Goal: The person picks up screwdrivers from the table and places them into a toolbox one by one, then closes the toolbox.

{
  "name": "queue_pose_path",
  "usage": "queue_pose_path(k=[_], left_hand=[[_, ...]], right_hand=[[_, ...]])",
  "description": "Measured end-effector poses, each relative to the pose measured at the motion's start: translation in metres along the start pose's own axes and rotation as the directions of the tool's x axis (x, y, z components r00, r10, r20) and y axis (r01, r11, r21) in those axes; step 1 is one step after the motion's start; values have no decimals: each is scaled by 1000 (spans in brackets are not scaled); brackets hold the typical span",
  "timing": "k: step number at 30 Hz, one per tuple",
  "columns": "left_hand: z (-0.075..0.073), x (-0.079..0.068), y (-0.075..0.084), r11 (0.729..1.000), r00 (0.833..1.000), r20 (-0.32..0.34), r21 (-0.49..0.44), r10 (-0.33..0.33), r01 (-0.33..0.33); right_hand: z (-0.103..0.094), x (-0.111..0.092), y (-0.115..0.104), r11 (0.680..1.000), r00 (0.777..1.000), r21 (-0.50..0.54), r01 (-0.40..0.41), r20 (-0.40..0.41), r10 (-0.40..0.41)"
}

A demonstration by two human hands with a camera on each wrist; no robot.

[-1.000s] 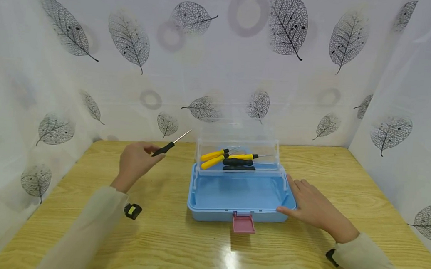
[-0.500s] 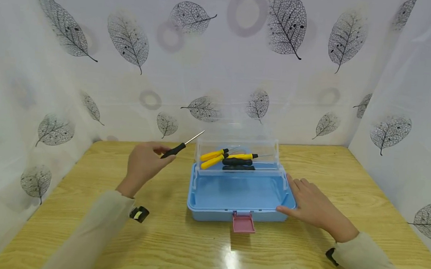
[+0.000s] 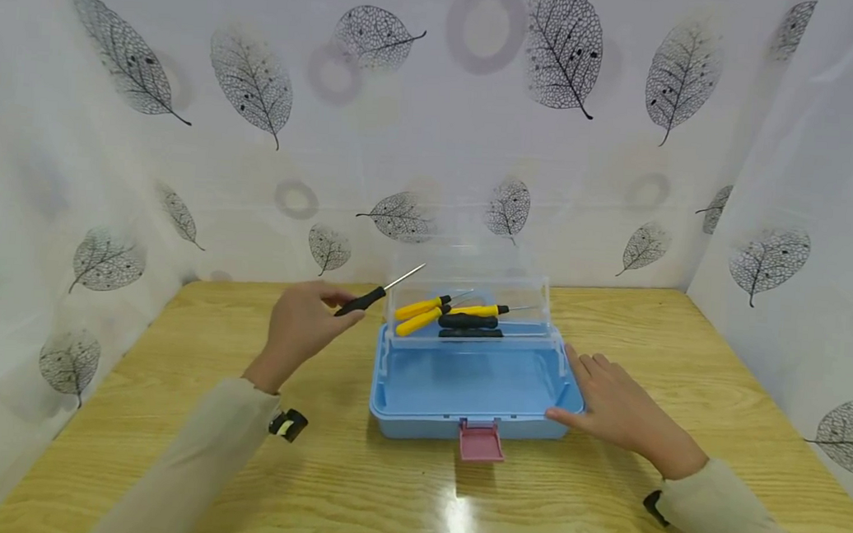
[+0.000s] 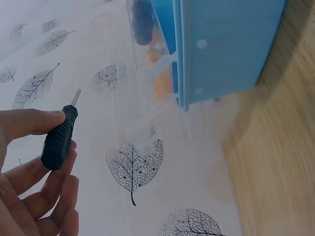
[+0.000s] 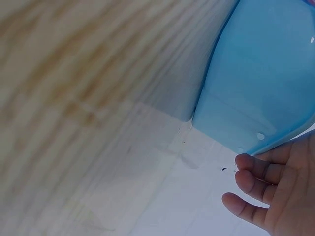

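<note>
My left hand (image 3: 304, 324) pinches the black handle of a screwdriver (image 3: 360, 301) between thumb and fingers. Its metal shaft points up and right, just left of a raised translucent tray (image 3: 543, 299). That tray belongs to a light-blue toolbox (image 3: 415, 428) and bears several yellow-handled screwdrivers (image 3: 419, 320) and black-handled ones (image 3: 469, 322). Below the tray, the toolbox's blue bottom shows bare. At the front right corner, my right hand (image 3: 617, 404) holds the box, thumb on the front rim and fingers along the side. Three bent fingertips (image 5: 246, 179) show beside the rim in the right wrist view.
A pink latch (image 3: 481, 444) hangs down at the toolbox's front. The box stands on a wood-grain table (image 3: 292, 488). Behind it and at both sides hangs a white leaf-patterned curtain (image 3: 436, 135). A clear lid seems to stand up behind the tray.
My left hand has moved right with the screwdriver, whose tip now reaches in front of the tray's left edge. The right hand and toolbox have stayed in place.
</note>
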State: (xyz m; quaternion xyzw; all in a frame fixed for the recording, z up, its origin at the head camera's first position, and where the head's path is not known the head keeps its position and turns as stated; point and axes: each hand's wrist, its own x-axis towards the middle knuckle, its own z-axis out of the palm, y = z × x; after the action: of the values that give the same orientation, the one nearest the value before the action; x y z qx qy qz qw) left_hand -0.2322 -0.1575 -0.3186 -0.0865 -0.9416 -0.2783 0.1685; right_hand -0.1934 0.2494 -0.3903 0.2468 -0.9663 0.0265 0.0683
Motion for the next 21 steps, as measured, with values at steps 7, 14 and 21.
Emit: queue_pose_path(k=[7,14,21], left_hand=[[5,4,8,999,1000,20,23,23,-24],[12,9,12,998,997,64,30,46,-48],[20,18,12,996,992,107,46,75,-80]], right_hand=[[0,-1,-1,1000,1000,4,10,-6,-10],[-1,-1,-1,1000,1000,11,9,1,-9],[-1,-1,-1,1000,1000,11,11,-3,-11]])
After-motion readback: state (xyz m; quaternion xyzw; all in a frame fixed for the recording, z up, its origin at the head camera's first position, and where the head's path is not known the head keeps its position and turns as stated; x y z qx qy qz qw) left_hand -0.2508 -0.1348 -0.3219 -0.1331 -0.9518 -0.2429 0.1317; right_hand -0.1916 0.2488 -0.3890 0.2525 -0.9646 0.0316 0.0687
